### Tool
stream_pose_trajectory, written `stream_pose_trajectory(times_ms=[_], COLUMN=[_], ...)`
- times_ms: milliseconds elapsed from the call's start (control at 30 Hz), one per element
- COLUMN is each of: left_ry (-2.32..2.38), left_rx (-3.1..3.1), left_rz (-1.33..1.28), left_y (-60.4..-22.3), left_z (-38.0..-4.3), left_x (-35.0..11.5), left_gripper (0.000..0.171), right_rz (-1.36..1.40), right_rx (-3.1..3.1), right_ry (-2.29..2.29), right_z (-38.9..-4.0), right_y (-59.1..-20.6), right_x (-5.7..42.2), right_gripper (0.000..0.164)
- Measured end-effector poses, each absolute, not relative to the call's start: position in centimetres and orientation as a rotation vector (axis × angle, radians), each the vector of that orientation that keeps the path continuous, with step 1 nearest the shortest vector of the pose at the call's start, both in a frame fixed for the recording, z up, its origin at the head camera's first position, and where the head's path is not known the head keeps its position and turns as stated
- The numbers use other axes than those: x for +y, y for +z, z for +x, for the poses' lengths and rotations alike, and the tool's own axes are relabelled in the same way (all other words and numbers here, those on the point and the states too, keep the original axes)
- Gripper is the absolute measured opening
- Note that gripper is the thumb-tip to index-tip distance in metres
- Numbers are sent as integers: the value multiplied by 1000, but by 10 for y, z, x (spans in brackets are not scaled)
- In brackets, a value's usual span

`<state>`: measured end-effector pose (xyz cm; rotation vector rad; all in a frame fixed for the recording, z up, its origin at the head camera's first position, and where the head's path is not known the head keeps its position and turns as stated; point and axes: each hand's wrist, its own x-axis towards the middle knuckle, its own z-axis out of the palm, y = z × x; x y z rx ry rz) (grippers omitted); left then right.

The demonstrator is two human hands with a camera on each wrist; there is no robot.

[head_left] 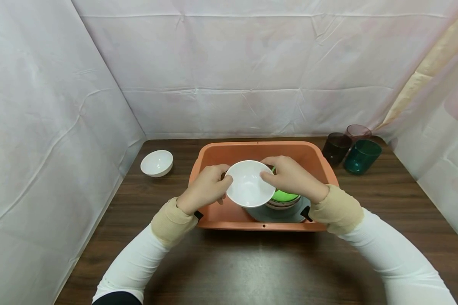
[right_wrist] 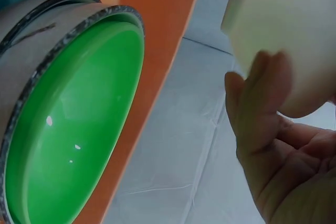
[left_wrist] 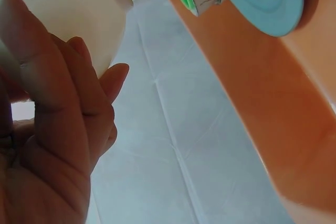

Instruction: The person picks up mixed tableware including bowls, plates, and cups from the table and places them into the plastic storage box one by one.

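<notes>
While both hands grip it, white bowl (head_left: pixel 249 184) is up over the orange basin (head_left: pixel 257 145)

Left hand (head_left: pixel 208 186): grasping the bowl's left side, thumb at the rim, fingers on the outer wall per the left wrist view. Right hand (head_left: pixel 290 176): grasping the opposite side, thumb over the rim onto the inside face, fingers along the outside. Bowl interior faces the head camera. Both wrist views show a gap between bowl and stack, so not touching it.

Stack sits in the basin, toward the near right: green bowl (head_left: pixel 284 196) nested in speckled-rim bowls (right_wrist: pixel 63 17), with a blue-grey plate (head_left: pixel 276 216) beneath. Held bowl and right hand partly hide the stack in the head view.

Second white bowl (head_left: pixel 157 163) stands on the dark wood table (head_left: pixel 259 267), left of the basin, well apart from it. Off the basin's far right corner, three cups stand close together: dark brown cup (head_left: pixel 336 149), pink cup (head_left: pixel 358 132), teal cup (head_left: pixel 361 156). Pale sheeting (head_left: pixel 229 55) hangs behind the table.
</notes>
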<state>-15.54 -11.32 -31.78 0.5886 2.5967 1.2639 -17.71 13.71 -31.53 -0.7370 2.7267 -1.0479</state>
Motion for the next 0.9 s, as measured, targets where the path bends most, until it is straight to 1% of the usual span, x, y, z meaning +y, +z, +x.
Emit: stream_pose_trajectory(times_ms=[267, 333, 433, 533, 733, 900], left_ry=[1293, 1309, 1335, 1404, 1574, 1588], left_rx=[2576, 2569, 2553, 2522, 2553, 2677], left_rz=[608, 620, 646, 646, 555, 444], left_y=[-321, -321, -321, -320, -320, -323], left_z=[-154, -155, -156, -157, -159, -161], left_x=[-115, -116, -118, -122, -142, -164], left_gripper=[39, 37, 30, 28, 33, 35], right_rz=[-754, -761, -774, -786, -721, -643], right_rx=[2729, 2740, 2767, 2798, 2839, 2902], right_ry=[-1055, -1056, -1056, -1050, -1060, -1037], right_z=[-177, -177, -178, -180, -189, -198], right_y=[-313, -312, -311, -310, -311, -315], right_x=[137, 138, 140, 143, 157, 176], right_gripper=[29, 28, 27, 25, 25, 26])
